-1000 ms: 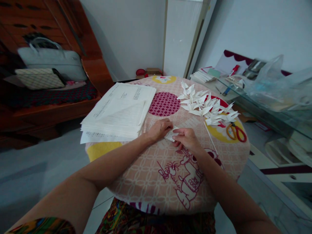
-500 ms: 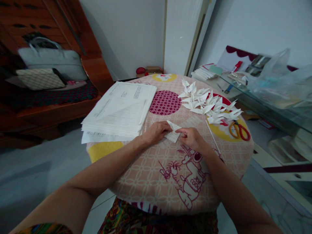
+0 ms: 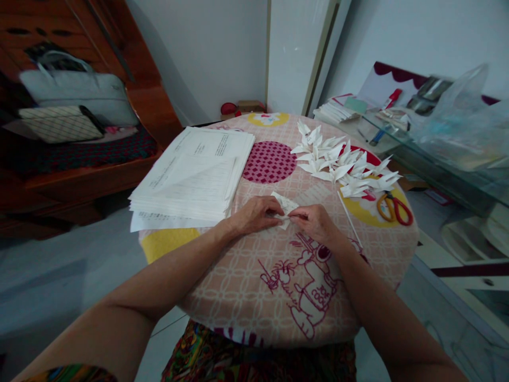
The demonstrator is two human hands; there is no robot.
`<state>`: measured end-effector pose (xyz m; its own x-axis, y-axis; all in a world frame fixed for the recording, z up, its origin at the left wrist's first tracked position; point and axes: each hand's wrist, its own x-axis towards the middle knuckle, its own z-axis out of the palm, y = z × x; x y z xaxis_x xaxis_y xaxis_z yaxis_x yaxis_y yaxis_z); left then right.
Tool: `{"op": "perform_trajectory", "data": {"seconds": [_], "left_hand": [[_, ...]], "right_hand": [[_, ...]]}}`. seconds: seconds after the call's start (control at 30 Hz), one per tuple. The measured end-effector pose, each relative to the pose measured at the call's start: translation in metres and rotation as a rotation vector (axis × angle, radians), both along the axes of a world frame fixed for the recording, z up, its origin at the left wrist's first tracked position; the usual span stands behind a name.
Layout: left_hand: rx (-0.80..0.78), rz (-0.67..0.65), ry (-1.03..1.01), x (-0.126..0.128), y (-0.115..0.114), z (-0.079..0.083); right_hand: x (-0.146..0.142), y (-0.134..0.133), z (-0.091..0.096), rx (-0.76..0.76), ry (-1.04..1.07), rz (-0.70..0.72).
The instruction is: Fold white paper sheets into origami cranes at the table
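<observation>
A small folded piece of printed paper (image 3: 283,202) lies between my two hands at the middle of the round table. My left hand (image 3: 260,213) is closed on its left side, fingertips bent over it. From the right, my right hand (image 3: 314,218) pinches the paper's edge between thumb and index finger. Left of my hands rests a thick stack of printed sheets (image 3: 191,175). Several folded white paper cranes (image 3: 334,159) cluster beyond my right hand. Scissors (image 3: 394,208) with orange and red handles lie beside the cranes.
A patterned pink tablecloth (image 3: 238,286) covers the table. A thin white stick (image 3: 350,217) lies right of my right hand. At the right stands a glass-topped cabinet (image 3: 445,175) with a plastic bag (image 3: 457,127). A wooden bench (image 3: 155,106) holds bags at the left.
My right fingers have closed from a pointing touch into a pinch at the paper's edge. More of the paper is now covered by both hands. The camera view has shifted slightly.
</observation>
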<state>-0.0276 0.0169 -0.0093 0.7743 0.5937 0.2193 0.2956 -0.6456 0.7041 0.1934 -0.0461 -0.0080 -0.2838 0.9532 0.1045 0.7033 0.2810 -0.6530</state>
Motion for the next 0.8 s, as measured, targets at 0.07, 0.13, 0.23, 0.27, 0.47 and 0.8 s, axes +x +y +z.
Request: {"op": "perform_trajectory", "data": {"seconds": [0.07, 0.13, 0.23, 0.27, 0.47, 0.8], "left_hand": [[-0.017, 0.014, -0.013, 0.001, -0.001, 0.001], [-0.01, 0.05, -0.009, 0.003, -0.002, 0.001], [0.001, 0.14, 0.006, 0.009, -0.002, 0.0], [0.004, 0.171, 0.013, 0.01, -0.002, 0.0], [0.007, 0.276, 0.026, 0.014, -0.001, 0.001], [0.01, 0.407, 0.059, 0.02, -0.003, 0.004]], "right_hand": [[-0.002, 0.0, 0.001, -0.014, 0.001, -0.02], [-0.003, 0.0, 0.001, -0.021, 0.01, -0.048], [-0.006, 0.002, -0.003, -0.014, 0.031, -0.086], [-0.008, 0.003, -0.004, -0.014, 0.034, -0.097], [-0.014, 0.006, -0.001, -0.06, -0.015, -0.197], [-0.025, 0.006, 0.004, -0.123, -0.097, -0.369]]}}
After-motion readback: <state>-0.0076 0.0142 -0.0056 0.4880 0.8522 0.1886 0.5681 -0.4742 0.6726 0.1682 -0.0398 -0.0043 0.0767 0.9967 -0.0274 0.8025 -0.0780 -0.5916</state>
